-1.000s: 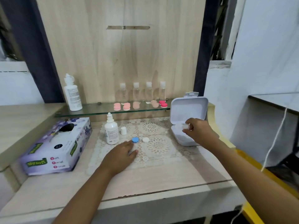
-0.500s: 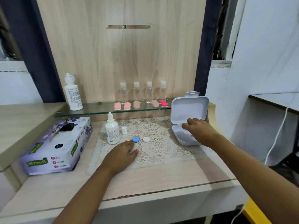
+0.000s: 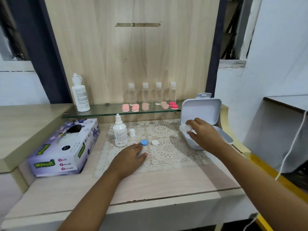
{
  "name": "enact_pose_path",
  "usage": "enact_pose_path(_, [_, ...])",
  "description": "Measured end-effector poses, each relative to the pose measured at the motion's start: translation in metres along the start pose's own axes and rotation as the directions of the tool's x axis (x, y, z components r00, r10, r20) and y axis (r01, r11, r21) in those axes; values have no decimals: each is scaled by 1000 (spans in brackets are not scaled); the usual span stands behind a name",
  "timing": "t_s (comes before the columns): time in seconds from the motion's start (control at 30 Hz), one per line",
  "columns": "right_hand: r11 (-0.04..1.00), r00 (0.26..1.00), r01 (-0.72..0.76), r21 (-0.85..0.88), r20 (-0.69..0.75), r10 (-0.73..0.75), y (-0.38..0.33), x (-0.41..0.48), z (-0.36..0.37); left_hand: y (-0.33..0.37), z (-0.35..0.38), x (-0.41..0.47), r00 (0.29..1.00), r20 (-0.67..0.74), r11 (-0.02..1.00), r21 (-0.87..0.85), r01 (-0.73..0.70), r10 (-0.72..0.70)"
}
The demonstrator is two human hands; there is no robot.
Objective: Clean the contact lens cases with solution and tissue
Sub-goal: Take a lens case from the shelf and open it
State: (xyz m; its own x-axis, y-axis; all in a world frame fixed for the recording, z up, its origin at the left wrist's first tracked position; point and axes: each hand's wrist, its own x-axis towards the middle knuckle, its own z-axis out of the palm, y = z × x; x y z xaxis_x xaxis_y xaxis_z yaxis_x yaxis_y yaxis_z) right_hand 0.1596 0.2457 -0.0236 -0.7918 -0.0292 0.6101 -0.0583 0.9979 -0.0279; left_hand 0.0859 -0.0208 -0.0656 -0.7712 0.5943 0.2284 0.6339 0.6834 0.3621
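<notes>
My right hand (image 3: 202, 134) pinches a clear white lens case (image 3: 185, 128) just above the left rim of the open white box (image 3: 202, 110). My left hand (image 3: 128, 158) lies flat on the lace mat, fingers straight, fingertips just short of a blue cap (image 3: 144, 142). A white cap (image 3: 155, 142) sits to the right of the blue one. The small solution bottle (image 3: 119, 133) stands uncapped on the mat, its little white cap (image 3: 132, 132) beside it. The tissue box (image 3: 66, 147) lies at the left.
A glass shelf (image 3: 100, 112) behind the mat carries a tall white bottle (image 3: 80, 93), several clear bottles (image 3: 152, 93) and several pink lens cases (image 3: 135, 107). A white cord (image 3: 290, 147) hangs at the right. The desk's front edge (image 3: 150, 199) is near me.
My right hand dipped into the white box and has come back up at the box's left rim with the clear case in its fingers. My left hand has stayed put.
</notes>
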Motion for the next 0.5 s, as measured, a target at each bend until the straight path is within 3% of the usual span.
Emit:
enact_pose_path(0.1, [968, 996, -85, 237, -21, 92, -27, -1, 7, -1, 0, 0, 1000, -4, 1000, -13, -2, 2])
enact_pose_path(0.23, [906, 987, -157, 394, 90, 131, -59, -1, 23, -2, 1, 1, 1000, -2, 1000, -15, -3, 3])
enact_pose_path(0.37, [870, 965, -234, 434, 217, 151, -75, -4, 44, -1, 0, 1, 1000, -23, 1000, -19, -16, 16])
enact_pose_path(0.5, [910, 963, -197, 365, 245, 110, -75, -7, 55, -2, -1, 2, 999, -36, 999, -39, -33, 31])
